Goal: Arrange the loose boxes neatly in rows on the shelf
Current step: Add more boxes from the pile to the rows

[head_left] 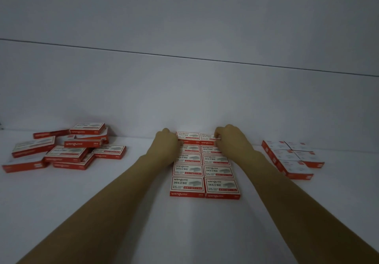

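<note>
Red-and-white staple boxes lie on a white shelf [143, 212]. In the middle they form a neat block of two columns [205, 171], several rows deep. At the block's far end a second layer begins with two boxes side by side. My left hand [166, 143] grips the left top box [187, 137] at its left edge. My right hand [229, 138] pinches the right top box [207, 139] at its right edge. A loose, untidy heap of the same boxes [67, 148] lies at the left.
Another tidy group of boxes [293, 157] sits in two columns at the right. The shelf's back wall [184, 99] rises directly behind the middle block. Bare white shelf surface stretches in front of the block and between the groups.
</note>
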### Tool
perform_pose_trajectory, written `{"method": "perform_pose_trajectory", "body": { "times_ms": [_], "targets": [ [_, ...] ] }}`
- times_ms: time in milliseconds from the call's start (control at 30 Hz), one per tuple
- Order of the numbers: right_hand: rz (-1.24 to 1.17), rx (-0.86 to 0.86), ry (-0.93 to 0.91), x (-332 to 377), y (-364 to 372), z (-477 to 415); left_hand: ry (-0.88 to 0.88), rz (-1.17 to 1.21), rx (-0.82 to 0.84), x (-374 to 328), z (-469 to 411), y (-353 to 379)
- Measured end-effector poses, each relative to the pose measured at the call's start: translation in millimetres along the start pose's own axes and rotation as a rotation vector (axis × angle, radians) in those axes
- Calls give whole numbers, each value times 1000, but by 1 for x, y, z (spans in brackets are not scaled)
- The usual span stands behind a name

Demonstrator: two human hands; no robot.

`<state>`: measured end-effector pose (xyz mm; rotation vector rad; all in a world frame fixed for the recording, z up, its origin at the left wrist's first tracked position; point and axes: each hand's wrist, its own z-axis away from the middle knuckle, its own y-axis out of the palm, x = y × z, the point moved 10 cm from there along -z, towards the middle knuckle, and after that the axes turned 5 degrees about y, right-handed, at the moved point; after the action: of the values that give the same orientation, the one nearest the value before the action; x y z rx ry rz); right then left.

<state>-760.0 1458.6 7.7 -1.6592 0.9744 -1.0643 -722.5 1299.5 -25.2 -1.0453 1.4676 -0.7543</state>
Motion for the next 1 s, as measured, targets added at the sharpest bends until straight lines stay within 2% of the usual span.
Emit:
{"method": "perform_pose_trajectory", "body": {
  "times_ms": [100, 233, 467, 633, 833, 1000],
  "targets": [
    [94, -17, -17, 12, -4, 3, 7, -68, 10, -4, 8, -5],
    [84, -50, -71, 43, -14, 13, -14, -126, -43, 10, 28, -30],
    [37, 99, -248, 134, 5, 32, -28, -259, -128, 59, 84, -95],
    [12, 156, -363, 202, 30, 46, -96, -258, -226, 108, 133, -138],
    [23, 193, -410, 248, 59, 50, -162, -211, -286, 160, 182, -162],
    [36, 217, -382, 257, 78, 45, -280, -267, -240, 194, 200, -161]
  ]
}}
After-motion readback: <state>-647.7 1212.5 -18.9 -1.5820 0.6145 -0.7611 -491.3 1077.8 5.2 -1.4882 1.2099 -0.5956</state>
